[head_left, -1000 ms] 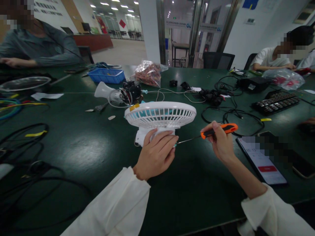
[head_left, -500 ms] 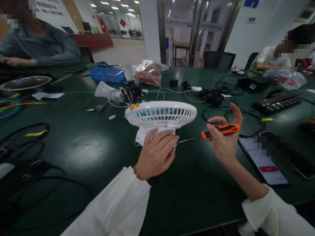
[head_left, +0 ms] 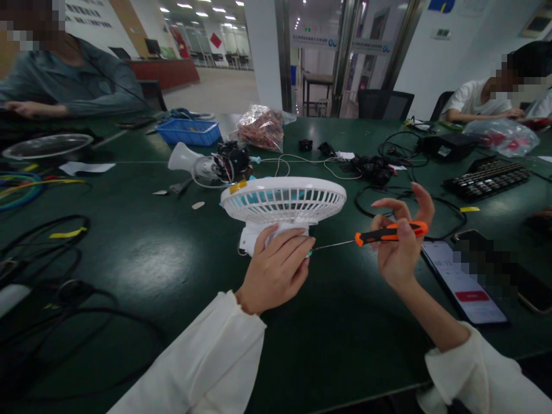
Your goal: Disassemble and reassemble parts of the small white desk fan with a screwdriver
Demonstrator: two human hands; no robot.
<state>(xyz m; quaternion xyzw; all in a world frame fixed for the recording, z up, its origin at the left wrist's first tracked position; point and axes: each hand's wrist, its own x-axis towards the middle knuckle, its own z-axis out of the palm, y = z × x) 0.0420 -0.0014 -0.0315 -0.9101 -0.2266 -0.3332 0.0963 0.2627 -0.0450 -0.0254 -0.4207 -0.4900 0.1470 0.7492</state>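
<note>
A white fan point(head_left: 288, 201) with light blue blades lies face away on the dark green table, its slotted cage toward me. My left hand point(head_left: 278, 267) is wrapped over the white base below the cage. In my right hand point(head_left: 401, 247) is an orange and black screwdriver point(head_left: 388, 232), held between thumb and fingers with the other fingers raised. Its thin shaft points left, and the tip meets a small teal part at the fingertips of my left hand. The exact contact there is too small to make out.
Behind the fan are a white horn-shaped device point(head_left: 196, 164), a blue tray point(head_left: 188, 131) and a bag of reddish pieces point(head_left: 261, 127). A phone point(head_left: 466, 284) lies right. Cables point(head_left: 43, 224) spread left. Two people sit across the table.
The fingers of my right hand have shifted along the screwdriver handle, the thumb now farther right. My left hand and the fan stay almost in place.
</note>
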